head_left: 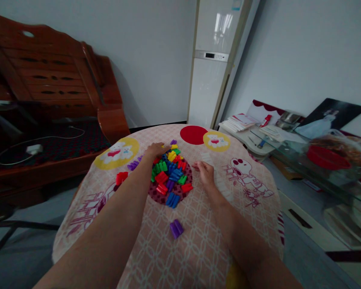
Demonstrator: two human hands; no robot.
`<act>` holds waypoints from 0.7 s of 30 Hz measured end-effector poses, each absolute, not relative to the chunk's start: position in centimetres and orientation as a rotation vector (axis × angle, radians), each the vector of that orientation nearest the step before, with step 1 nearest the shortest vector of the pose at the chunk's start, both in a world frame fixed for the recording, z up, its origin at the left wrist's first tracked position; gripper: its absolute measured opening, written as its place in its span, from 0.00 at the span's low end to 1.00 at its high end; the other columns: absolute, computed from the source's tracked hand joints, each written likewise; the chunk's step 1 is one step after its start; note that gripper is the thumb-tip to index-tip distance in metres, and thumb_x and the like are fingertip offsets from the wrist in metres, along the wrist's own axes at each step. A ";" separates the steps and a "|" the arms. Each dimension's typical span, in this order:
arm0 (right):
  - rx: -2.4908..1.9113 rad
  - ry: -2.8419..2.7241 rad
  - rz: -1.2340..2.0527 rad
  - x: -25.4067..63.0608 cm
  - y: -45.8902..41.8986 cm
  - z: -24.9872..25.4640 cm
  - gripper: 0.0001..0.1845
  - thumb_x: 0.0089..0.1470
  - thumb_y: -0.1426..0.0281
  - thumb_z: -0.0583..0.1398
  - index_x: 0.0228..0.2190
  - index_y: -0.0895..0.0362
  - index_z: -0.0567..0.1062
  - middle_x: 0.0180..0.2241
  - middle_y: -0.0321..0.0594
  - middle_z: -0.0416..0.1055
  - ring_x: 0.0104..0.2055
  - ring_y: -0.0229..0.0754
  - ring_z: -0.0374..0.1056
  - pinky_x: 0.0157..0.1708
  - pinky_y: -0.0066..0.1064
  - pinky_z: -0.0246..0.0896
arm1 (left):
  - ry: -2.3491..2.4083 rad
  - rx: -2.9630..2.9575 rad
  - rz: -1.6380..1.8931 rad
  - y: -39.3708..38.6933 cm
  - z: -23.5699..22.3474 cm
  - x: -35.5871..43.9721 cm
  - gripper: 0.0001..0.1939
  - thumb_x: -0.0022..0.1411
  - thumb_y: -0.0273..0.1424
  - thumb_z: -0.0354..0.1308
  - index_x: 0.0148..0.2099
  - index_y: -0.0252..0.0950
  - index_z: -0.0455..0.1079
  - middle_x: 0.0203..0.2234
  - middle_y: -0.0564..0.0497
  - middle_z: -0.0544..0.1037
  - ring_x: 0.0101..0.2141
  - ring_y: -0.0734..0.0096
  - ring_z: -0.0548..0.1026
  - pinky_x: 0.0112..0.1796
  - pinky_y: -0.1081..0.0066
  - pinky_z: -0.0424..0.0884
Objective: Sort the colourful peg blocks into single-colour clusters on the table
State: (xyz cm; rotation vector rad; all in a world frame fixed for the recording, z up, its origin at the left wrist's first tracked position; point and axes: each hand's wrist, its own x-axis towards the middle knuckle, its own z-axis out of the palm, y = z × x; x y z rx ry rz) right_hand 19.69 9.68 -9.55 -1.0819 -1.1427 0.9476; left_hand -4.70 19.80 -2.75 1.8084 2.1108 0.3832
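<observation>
A heap of plastic toy building blocks in red, blue, green, yellow and purple lies at the middle of the round table. My left hand reaches over the heap's far left side, palm down with fingers stretched out onto the blocks; its fingertips are partly hidden. To the right of the heap, my right hand rests near the cloth with its fingers curled in, and nothing shows in them. Closer to me lies a lone purple block. Left of my left forearm are a red block and several purple blocks.
A patterned cloth covers the table. At the left stands a wooden bench with a white charger and cable. On the right, a glass-topped cabinet carries papers, a red bowl and a photo. A tall white air conditioner stands behind.
</observation>
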 end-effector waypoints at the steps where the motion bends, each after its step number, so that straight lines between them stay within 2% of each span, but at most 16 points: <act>1: -1.079 -1.139 0.950 19.6 9.7 -9.6 0.26 0.49 0.47 0.61 0.28 0.58 0.80 0.29 0.47 0.80 0.35 0.50 0.77 0.40 0.40 0.72 | 2.051 1.868 0.339 20.0 -2.5 -4.4 0.34 0.58 0.51 0.56 0.59 0.34 0.72 0.59 0.35 0.73 0.58 0.42 0.71 0.56 0.56 0.66; 4: -1.071 -1.128 0.966 19.5 9.6 -9.6 0.25 0.49 0.47 0.61 0.29 0.58 0.80 0.31 0.48 0.81 0.36 0.50 0.77 0.40 0.40 0.72 | 1.813 2.060 0.366 19.1 -1.7 -3.6 0.28 0.54 0.44 0.60 0.55 0.37 0.76 0.54 0.43 0.78 0.53 0.51 0.76 0.52 0.66 0.69; 6: -1.061 -1.129 0.977 19.5 9.6 -9.5 0.25 0.50 0.47 0.62 0.30 0.58 0.80 0.32 0.47 0.81 0.38 0.50 0.77 0.42 0.40 0.72 | 1.630 2.153 0.412 17.4 -1.2 -3.1 0.25 0.53 0.40 0.60 0.52 0.38 0.78 0.50 0.46 0.81 0.49 0.56 0.78 0.49 0.69 0.70; 9: -1.061 -1.136 0.982 19.6 9.5 -9.5 0.25 0.50 0.48 0.61 0.30 0.58 0.80 0.34 0.46 0.81 0.40 0.49 0.77 0.43 0.39 0.71 | 1.470 2.239 0.477 13.7 -0.6 -2.8 0.23 0.53 0.40 0.59 0.50 0.39 0.79 0.45 0.48 0.82 0.44 0.58 0.79 0.47 0.68 0.71; 14: -1.075 -1.176 0.964 19.7 9.5 -9.9 0.24 0.52 0.49 0.61 0.30 0.57 0.81 0.34 0.45 0.81 0.40 0.49 0.77 0.42 0.38 0.71 | 1.397 2.261 0.435 7.6 0.8 -4.9 0.17 0.53 0.41 0.60 0.44 0.44 0.80 0.42 0.51 0.83 0.44 0.56 0.78 0.49 0.64 0.71; 16: -1.088 -1.182 0.962 19.7 9.5 -9.8 0.23 0.52 0.49 0.60 0.30 0.57 0.81 0.34 0.45 0.81 0.40 0.48 0.77 0.42 0.37 0.70 | 1.405 2.271 0.442 6.2 0.9 -7.0 0.16 0.53 0.43 0.61 0.42 0.45 0.80 0.45 0.51 0.82 0.47 0.56 0.77 0.51 0.64 0.71; 18: -1.104 -1.178 0.958 19.6 9.4 -9.7 0.23 0.53 0.50 0.60 0.30 0.57 0.81 0.34 0.44 0.81 0.40 0.48 0.76 0.42 0.37 0.70 | 1.560 2.267 0.566 5.6 0.2 -9.6 0.20 0.54 0.45 0.61 0.48 0.46 0.78 0.52 0.50 0.78 0.53 0.54 0.74 0.55 0.61 0.69; 21: -1.120 -1.164 0.955 19.5 9.2 -9.3 0.22 0.53 0.51 0.59 0.30 0.57 0.81 0.33 0.43 0.81 0.39 0.48 0.76 0.42 0.36 0.70 | 2.128 2.082 0.740 5.8 -2.7 -13.3 0.28 0.57 0.47 0.60 0.56 0.38 0.72 0.58 0.40 0.73 0.59 0.45 0.68 0.59 0.51 0.65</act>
